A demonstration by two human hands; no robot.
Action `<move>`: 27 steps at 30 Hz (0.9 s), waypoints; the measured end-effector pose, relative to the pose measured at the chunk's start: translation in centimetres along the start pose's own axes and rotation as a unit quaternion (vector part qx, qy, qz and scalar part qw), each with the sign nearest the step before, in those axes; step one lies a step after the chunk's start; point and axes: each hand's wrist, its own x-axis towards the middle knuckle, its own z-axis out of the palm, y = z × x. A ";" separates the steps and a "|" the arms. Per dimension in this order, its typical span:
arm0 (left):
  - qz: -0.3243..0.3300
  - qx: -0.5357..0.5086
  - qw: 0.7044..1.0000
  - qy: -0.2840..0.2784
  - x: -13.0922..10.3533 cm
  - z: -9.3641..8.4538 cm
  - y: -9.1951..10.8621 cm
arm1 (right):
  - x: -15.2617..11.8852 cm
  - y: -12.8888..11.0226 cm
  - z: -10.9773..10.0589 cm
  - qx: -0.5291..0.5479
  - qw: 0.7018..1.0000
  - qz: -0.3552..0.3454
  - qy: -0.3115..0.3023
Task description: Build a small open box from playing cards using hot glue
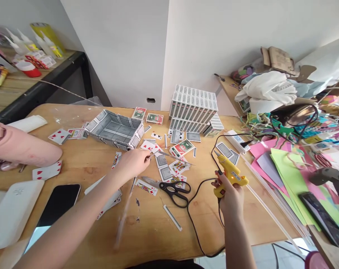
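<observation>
The right hand (pixel 231 195) grips a yellow plastic glue gun (pixel 227 166) at centre right of the frame, pointing upper left, its long axis slanting to lower right. Whether the left hand (pixel 136 160), at centre, pinches anything, I cannot tell. Gluing seems in hand; next calls for steady aim.

Bright, diffuse light is washing over the pale wall (pixel 214 45) and leaving soft shadows on the table (pixel 200 231). The yellow glue gun (pixel 231 172) is showing fairly clearly, a thin strip (pixel 125 216) is blurring, and the wide lens is stretching the edges.
</observation>
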 end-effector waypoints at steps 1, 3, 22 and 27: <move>0.001 -0.011 1.000 0.012 0.1 -0.7 -0.3 | 0.1 0.2 0.0 0.004 1.000 0.008 0.000; -0.005 -0.050 0.998 0.050 0.2 -1.9 -0.8 | 0.3 0.5 -0.1 0.005 1.000 0.025 -0.002; -0.143 -0.388 0.901 0.130 -1.4 4.1 -2.8 | 0.8 2.2 0.6 -0.036 0.998 0.047 -0.028; -0.153 -0.328 0.922 0.138 -2.2 4.8 -3.6 | 1.0 2.6 0.9 -0.025 0.997 0.060 -0.035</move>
